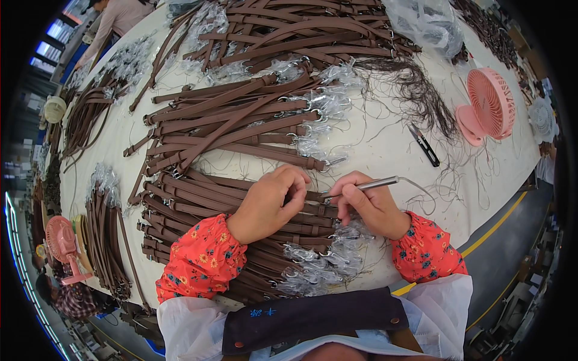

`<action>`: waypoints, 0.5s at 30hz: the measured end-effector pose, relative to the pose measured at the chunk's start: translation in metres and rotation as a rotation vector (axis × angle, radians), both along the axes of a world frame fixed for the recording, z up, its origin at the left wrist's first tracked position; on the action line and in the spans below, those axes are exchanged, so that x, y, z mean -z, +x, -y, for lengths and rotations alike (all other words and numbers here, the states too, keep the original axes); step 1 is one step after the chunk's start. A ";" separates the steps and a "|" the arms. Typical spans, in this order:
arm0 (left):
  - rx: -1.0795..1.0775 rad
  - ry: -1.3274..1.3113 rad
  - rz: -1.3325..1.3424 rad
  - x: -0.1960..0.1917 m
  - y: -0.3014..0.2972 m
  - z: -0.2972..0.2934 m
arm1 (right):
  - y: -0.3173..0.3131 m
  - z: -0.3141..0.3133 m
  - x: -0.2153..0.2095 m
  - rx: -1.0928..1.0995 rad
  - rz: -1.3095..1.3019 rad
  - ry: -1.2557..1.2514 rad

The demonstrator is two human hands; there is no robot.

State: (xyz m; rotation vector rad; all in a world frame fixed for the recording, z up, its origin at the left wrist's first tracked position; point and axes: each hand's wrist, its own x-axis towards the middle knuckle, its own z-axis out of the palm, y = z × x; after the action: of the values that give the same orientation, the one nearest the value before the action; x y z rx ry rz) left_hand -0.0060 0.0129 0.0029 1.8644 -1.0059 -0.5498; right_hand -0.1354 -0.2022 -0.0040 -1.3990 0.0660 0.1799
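Note:
My right hand (374,206) grips a slim silver pen-shaped tool (380,183) with a thin grey cord trailing from its back end. The tool's tip points left, at a brown strap (314,197) between my hands. Curled closed, my left hand (265,201) pinches that strap; its fingertips are partly hidden. Below both hands lies a pile of brown straps (180,201) with metal buckles and hooks, several hooks wrapped in clear plastic (322,265). Another stack of straps (241,129) lies just beyond my hands.
Black-handled thread snips (424,145) lie to the right, near a tangle of dark thread (415,90) and a pink fan (489,105). More straps (301,33) and a clear plastic bag (424,27) are at the far side. Another pink fan (63,246) stands left; a person (117,21) works far left.

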 end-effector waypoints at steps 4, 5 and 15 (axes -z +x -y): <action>-0.018 0.110 0.440 -0.009 0.005 -0.002 | -0.003 0.002 0.000 0.060 0.056 0.047; 0.023 0.109 0.449 -0.008 0.005 -0.003 | -0.003 0.002 0.001 0.087 0.077 0.054; 0.143 0.039 0.643 0.003 0.005 -0.003 | -0.002 0.002 0.003 0.121 0.229 -0.058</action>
State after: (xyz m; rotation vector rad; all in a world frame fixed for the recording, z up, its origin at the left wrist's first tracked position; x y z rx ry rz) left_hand -0.0008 0.0162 -0.0006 2.0610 -1.5590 -0.0328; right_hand -0.1379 -0.2044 -0.0067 -1.4600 -0.0344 -0.0838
